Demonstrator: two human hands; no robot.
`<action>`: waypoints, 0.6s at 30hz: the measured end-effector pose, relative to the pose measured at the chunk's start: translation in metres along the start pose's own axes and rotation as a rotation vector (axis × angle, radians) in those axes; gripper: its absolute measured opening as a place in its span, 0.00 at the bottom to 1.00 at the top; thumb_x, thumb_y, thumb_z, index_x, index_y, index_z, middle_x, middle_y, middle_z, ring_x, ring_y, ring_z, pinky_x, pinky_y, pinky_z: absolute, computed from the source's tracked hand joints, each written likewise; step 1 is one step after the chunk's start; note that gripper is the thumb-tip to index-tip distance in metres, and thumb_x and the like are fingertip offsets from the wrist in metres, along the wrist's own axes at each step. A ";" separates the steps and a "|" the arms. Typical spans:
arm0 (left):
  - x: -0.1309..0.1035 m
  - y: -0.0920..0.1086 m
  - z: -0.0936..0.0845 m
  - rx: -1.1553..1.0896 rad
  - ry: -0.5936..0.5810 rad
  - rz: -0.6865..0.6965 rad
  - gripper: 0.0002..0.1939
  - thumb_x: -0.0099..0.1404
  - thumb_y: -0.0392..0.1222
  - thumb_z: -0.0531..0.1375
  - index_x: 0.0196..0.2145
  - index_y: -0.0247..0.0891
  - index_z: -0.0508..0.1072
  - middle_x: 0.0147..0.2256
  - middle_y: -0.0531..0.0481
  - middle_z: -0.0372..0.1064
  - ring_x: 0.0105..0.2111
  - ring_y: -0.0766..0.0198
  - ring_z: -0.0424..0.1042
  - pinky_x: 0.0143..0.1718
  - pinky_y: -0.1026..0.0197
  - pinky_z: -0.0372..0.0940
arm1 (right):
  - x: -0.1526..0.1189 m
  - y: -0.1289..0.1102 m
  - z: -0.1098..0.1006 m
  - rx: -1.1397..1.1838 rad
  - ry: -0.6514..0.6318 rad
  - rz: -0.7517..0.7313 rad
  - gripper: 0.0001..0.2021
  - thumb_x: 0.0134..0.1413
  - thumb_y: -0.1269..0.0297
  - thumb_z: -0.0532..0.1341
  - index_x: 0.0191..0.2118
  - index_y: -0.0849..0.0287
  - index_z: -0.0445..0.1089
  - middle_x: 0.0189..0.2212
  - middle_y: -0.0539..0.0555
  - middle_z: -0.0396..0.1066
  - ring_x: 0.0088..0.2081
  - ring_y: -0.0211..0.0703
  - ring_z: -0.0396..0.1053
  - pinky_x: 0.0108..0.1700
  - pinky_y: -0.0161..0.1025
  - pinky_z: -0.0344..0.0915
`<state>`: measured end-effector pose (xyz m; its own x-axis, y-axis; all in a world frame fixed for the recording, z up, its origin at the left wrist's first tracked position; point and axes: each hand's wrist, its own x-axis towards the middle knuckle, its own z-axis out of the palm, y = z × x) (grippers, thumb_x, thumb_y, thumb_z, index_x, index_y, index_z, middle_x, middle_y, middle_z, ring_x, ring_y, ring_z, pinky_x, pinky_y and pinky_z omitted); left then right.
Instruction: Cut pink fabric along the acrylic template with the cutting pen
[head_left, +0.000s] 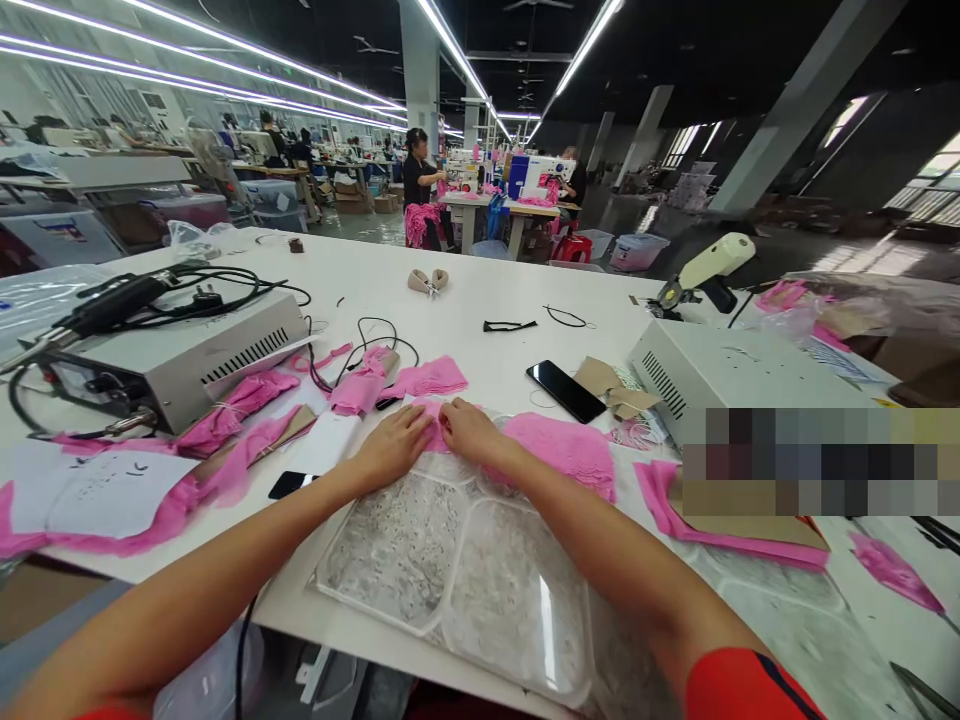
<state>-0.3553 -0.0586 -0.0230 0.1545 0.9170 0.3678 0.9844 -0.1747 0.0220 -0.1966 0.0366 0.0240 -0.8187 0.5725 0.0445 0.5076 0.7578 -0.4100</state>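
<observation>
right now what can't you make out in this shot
- Head view, pixelated block: it covers whatever lies beside the grey machine box.
- Pink lace piece: the left hand and right hand lie on it, so whether either has a grip on it cannot be told.
- Clear tray: its near corner is cut off by the bottom edge.
- People at the far tables: too small to tell what they handle.

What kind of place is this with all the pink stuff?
Most likely a clothing factory. The left hand and right hand press pink fabric on a white table, more pink pieces lie around, and a sewing machine stands on a far table with workers nearby.
</observation>
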 end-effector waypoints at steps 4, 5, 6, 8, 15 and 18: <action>0.001 -0.002 -0.007 -0.039 0.022 -0.018 0.15 0.72 0.42 0.50 0.48 0.37 0.74 0.52 0.39 0.70 0.53 0.52 0.69 0.56 0.46 0.65 | -0.019 0.019 -0.035 0.107 0.126 -0.031 0.13 0.57 0.73 0.58 0.47 0.58 0.72 0.46 0.55 0.74 0.43 0.38 0.71 0.48 0.37 0.67; 0.003 0.001 -0.011 -0.050 0.031 -0.024 0.15 0.72 0.42 0.51 0.47 0.37 0.74 0.52 0.38 0.69 0.53 0.51 0.69 0.55 0.45 0.65 | -0.030 0.030 -0.047 0.129 0.175 -0.016 0.13 0.58 0.73 0.56 0.46 0.57 0.73 0.45 0.55 0.75 0.42 0.38 0.72 0.47 0.37 0.67; 0.005 0.005 -0.016 -0.065 0.038 -0.026 0.14 0.72 0.42 0.51 0.46 0.37 0.74 0.52 0.38 0.69 0.52 0.51 0.69 0.55 0.44 0.65 | -0.043 0.043 -0.058 0.144 0.220 0.005 0.12 0.58 0.72 0.55 0.43 0.57 0.73 0.43 0.54 0.75 0.42 0.40 0.72 0.45 0.37 0.68; 0.013 0.020 -0.024 -0.107 0.039 -0.003 0.13 0.72 0.42 0.52 0.44 0.37 0.75 0.49 0.39 0.70 0.49 0.52 0.70 0.53 0.46 0.65 | -0.075 0.072 -0.077 0.159 0.284 0.050 0.09 0.57 0.70 0.56 0.37 0.57 0.74 0.37 0.53 0.77 0.38 0.41 0.73 0.42 0.39 0.68; 0.046 0.100 -0.022 -0.292 -0.105 0.210 0.11 0.63 0.47 0.64 0.40 0.38 0.75 0.42 0.45 0.72 0.43 0.58 0.70 0.47 0.57 0.64 | -0.162 0.137 -0.075 0.155 0.307 0.068 0.08 0.51 0.63 0.62 0.37 0.57 0.76 0.32 0.54 0.77 0.31 0.44 0.72 0.34 0.41 0.69; 0.056 0.114 -0.015 -0.338 -0.166 0.200 0.07 0.64 0.41 0.62 0.37 0.36 0.74 0.41 0.43 0.72 0.42 0.57 0.70 0.46 0.55 0.64 | -0.167 0.143 -0.063 0.142 0.290 0.038 0.09 0.48 0.64 0.64 0.38 0.55 0.76 0.39 0.55 0.77 0.38 0.46 0.73 0.40 0.44 0.70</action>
